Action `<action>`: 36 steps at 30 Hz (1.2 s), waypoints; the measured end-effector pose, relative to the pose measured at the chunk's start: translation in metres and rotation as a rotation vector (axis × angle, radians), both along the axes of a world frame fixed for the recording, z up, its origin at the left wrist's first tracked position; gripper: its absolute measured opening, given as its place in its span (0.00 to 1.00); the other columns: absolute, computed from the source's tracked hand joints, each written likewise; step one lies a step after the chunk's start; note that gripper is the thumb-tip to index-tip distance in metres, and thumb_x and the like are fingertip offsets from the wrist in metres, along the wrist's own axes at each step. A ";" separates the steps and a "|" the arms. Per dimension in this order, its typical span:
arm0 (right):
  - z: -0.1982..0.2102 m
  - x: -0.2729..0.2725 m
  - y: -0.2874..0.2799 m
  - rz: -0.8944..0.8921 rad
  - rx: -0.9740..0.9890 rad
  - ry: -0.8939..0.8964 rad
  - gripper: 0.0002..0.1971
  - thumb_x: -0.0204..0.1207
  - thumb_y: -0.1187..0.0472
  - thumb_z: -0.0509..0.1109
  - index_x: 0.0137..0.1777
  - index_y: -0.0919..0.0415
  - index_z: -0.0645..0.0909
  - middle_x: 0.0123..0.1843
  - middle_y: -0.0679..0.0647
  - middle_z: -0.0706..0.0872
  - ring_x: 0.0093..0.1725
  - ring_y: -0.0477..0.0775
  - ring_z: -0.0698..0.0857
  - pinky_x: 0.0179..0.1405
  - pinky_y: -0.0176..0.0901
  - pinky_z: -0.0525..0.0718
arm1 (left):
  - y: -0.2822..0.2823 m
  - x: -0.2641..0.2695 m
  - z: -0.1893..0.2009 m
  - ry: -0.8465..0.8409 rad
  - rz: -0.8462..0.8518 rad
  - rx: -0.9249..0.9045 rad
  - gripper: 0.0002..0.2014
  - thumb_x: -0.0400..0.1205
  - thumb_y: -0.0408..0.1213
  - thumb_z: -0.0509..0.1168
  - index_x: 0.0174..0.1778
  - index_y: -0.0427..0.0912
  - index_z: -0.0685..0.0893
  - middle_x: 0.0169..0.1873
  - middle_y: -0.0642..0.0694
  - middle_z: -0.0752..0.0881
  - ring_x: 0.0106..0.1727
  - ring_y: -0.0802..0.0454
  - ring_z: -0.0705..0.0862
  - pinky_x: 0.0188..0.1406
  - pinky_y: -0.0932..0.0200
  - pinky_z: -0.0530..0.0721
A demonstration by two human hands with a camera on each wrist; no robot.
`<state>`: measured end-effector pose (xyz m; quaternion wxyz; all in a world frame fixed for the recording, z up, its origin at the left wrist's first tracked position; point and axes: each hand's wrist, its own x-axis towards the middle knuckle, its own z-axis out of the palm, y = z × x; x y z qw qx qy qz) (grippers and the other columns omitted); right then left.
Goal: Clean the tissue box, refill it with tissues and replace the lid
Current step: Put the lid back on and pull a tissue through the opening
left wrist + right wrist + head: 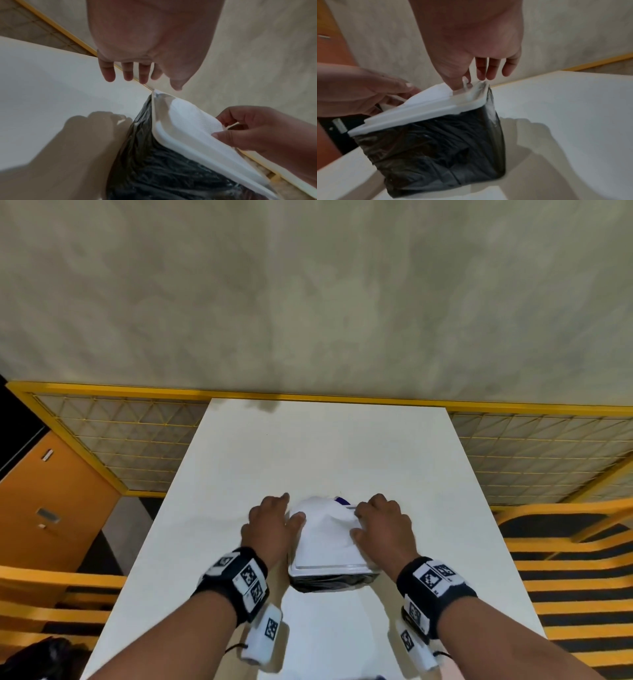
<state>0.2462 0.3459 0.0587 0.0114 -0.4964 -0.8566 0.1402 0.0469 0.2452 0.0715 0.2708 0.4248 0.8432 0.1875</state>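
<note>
The right hand point(471, 40) has its thumb and forefinger pinched on the top tissue point(433, 93), at the edge that pokes up from the lid point(426, 109); the other three fingers point(489, 70) hang straight and apart just above the lid's far corner. In the left wrist view that pinch shows plainly: thumb below, curled fingers above, the sheet between them. The left hand point(154, 33) has its fingers straight and slightly spread, holding nothing; seen from the head, its thumb lies on the tissue's left edge and the fingers reach down the left side of the box point(329, 580). Whether the fingertips press the box wall I cannot tell.

The box stands between the two hands on the table point(342, 446), black-sided, with the white lid on top and the tissue drawn up over it. The lid looks seated at the near edge; its far edge is hidden under tissue and fingers.

Risks, as I judge them: the sheet is thin, so a sharp tug from the pinch could tear it or drag several out in a clump. The box looks light and is only loosely steadied, so an upward pull could lift or tip it. If the lid is not fully pressed home, the same pull could pop it off.
</note>
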 end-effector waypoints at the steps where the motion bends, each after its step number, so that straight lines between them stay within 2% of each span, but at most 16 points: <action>1: 0.000 -0.002 0.000 -0.015 -0.005 0.029 0.15 0.75 0.51 0.68 0.61 0.49 0.81 0.60 0.49 0.76 0.60 0.58 0.75 0.49 0.48 0.72 | 0.006 0.000 0.001 0.064 -0.042 -0.045 0.24 0.87 0.55 0.60 0.79 0.54 0.74 0.78 0.48 0.73 0.79 0.41 0.68 0.74 0.43 0.70; 3: 0.001 -0.005 0.001 -0.064 -0.074 0.121 0.11 0.75 0.54 0.69 0.57 0.51 0.84 0.58 0.49 0.76 0.59 0.57 0.74 0.49 0.47 0.73 | 0.012 0.002 0.005 0.200 -0.097 -0.062 0.16 0.86 0.51 0.61 0.67 0.54 0.83 0.68 0.49 0.79 0.72 0.42 0.73 0.66 0.45 0.73; 7: 0.000 -0.006 0.004 -0.053 -0.189 0.302 0.02 0.74 0.55 0.69 0.41 0.49 0.80 0.47 0.51 0.79 0.52 0.58 0.79 0.48 0.49 0.79 | 0.012 0.013 0.003 0.312 -0.143 -0.015 0.09 0.83 0.51 0.64 0.54 0.55 0.85 0.60 0.52 0.80 0.65 0.44 0.75 0.59 0.48 0.73; 9: 0.002 -0.004 0.006 -0.063 -0.229 0.344 0.12 0.76 0.55 0.69 0.33 0.46 0.72 0.38 0.46 0.77 0.44 0.53 0.79 0.40 0.46 0.75 | 0.010 0.022 0.000 0.360 -0.187 0.012 0.10 0.82 0.52 0.64 0.52 0.55 0.85 0.58 0.53 0.79 0.64 0.45 0.75 0.57 0.49 0.74; 11: 0.005 -0.002 0.007 -0.071 -0.217 0.291 0.17 0.77 0.55 0.69 0.29 0.45 0.67 0.31 0.43 0.74 0.38 0.51 0.77 0.34 0.44 0.70 | 0.006 0.030 -0.004 0.395 -0.207 0.023 0.10 0.79 0.53 0.65 0.49 0.54 0.87 0.57 0.54 0.78 0.64 0.45 0.74 0.57 0.49 0.73; 13: 0.005 -0.002 0.008 -0.052 -0.206 0.219 0.13 0.77 0.55 0.69 0.31 0.44 0.73 0.33 0.42 0.78 0.40 0.52 0.80 0.36 0.43 0.73 | 0.004 0.036 -0.008 0.414 -0.215 0.027 0.12 0.78 0.55 0.65 0.47 0.54 0.89 0.58 0.56 0.76 0.65 0.46 0.73 0.59 0.49 0.71; 15: 0.007 -0.003 0.011 -0.016 -0.186 0.142 0.05 0.77 0.57 0.67 0.41 0.47 0.80 0.41 0.45 0.84 0.45 0.53 0.83 0.42 0.43 0.76 | 0.004 0.037 -0.010 0.410 -0.210 0.026 0.17 0.80 0.59 0.62 0.46 0.54 0.91 0.60 0.57 0.75 0.67 0.47 0.70 0.64 0.46 0.68; 16: 0.007 -0.005 0.013 0.007 -0.163 0.113 0.04 0.77 0.58 0.66 0.42 0.48 0.80 0.42 0.47 0.84 0.45 0.54 0.82 0.42 0.44 0.75 | 0.004 0.036 -0.010 0.409 -0.217 0.026 0.19 0.81 0.60 0.59 0.46 0.54 0.92 0.61 0.57 0.75 0.67 0.47 0.69 0.65 0.45 0.67; 18: 0.009 -0.009 0.014 0.046 -0.102 0.081 0.06 0.76 0.59 0.66 0.38 0.48 0.74 0.37 0.45 0.79 0.41 0.53 0.77 0.41 0.45 0.71 | 0.006 0.033 -0.008 0.445 -0.242 0.000 0.20 0.82 0.59 0.57 0.47 0.53 0.92 0.62 0.56 0.75 0.67 0.47 0.69 0.66 0.43 0.67; 21: 0.012 -0.013 0.012 0.041 -0.086 0.075 0.08 0.75 0.57 0.65 0.36 0.50 0.71 0.32 0.45 0.76 0.36 0.54 0.77 0.37 0.44 0.70 | 0.009 0.028 -0.006 0.455 -0.191 0.005 0.14 0.77 0.57 0.63 0.49 0.54 0.85 0.57 0.54 0.76 0.64 0.45 0.71 0.63 0.43 0.70; 23: 0.012 -0.015 0.014 0.040 -0.101 0.048 0.08 0.74 0.58 0.65 0.35 0.50 0.71 0.33 0.46 0.78 0.36 0.56 0.79 0.35 0.44 0.72 | 0.013 0.028 -0.007 0.394 -0.169 0.079 0.18 0.74 0.57 0.67 0.58 0.57 0.79 0.59 0.53 0.75 0.65 0.45 0.72 0.63 0.45 0.71; 25: 0.012 -0.017 0.017 0.043 -0.118 0.041 0.11 0.73 0.59 0.66 0.33 0.50 0.69 0.35 0.47 0.79 0.38 0.57 0.82 0.35 0.43 0.74 | 0.018 0.028 -0.009 0.349 -0.254 0.097 0.29 0.74 0.56 0.70 0.72 0.60 0.75 0.68 0.52 0.72 0.70 0.45 0.70 0.66 0.45 0.71; 26: 0.013 -0.018 0.018 0.043 -0.130 0.045 0.11 0.72 0.58 0.68 0.32 0.50 0.68 0.36 0.48 0.80 0.39 0.58 0.83 0.35 0.43 0.75 | 0.020 0.029 -0.009 0.360 -0.299 0.080 0.30 0.75 0.57 0.69 0.75 0.61 0.74 0.70 0.53 0.71 0.72 0.44 0.69 0.67 0.45 0.70; 30: 0.013 -0.018 0.020 -0.022 -0.220 0.148 0.11 0.70 0.51 0.74 0.37 0.51 0.73 0.36 0.46 0.82 0.37 0.53 0.81 0.35 0.44 0.74 | 0.024 0.026 -0.007 0.465 -0.245 0.012 0.19 0.80 0.58 0.64 0.62 0.55 0.84 0.63 0.51 0.76 0.67 0.44 0.71 0.60 0.45 0.71; 33: 0.006 -0.013 0.023 -0.088 -0.266 0.240 0.16 0.70 0.48 0.74 0.32 0.50 0.70 0.33 0.45 0.79 0.36 0.52 0.79 0.37 0.47 0.76 | 0.022 0.025 -0.010 0.458 -0.147 -0.059 0.18 0.79 0.61 0.63 0.58 0.55 0.84 0.60 0.51 0.76 0.65 0.43 0.71 0.57 0.44 0.70; 36: 0.000 -0.008 0.023 -0.126 -0.246 0.260 0.17 0.70 0.46 0.75 0.31 0.49 0.70 0.38 0.47 0.77 0.42 0.54 0.81 0.43 0.52 0.81 | 0.021 0.028 -0.014 0.405 -0.069 -0.070 0.18 0.77 0.61 0.66 0.58 0.56 0.83 0.60 0.51 0.75 0.66 0.43 0.70 0.59 0.44 0.72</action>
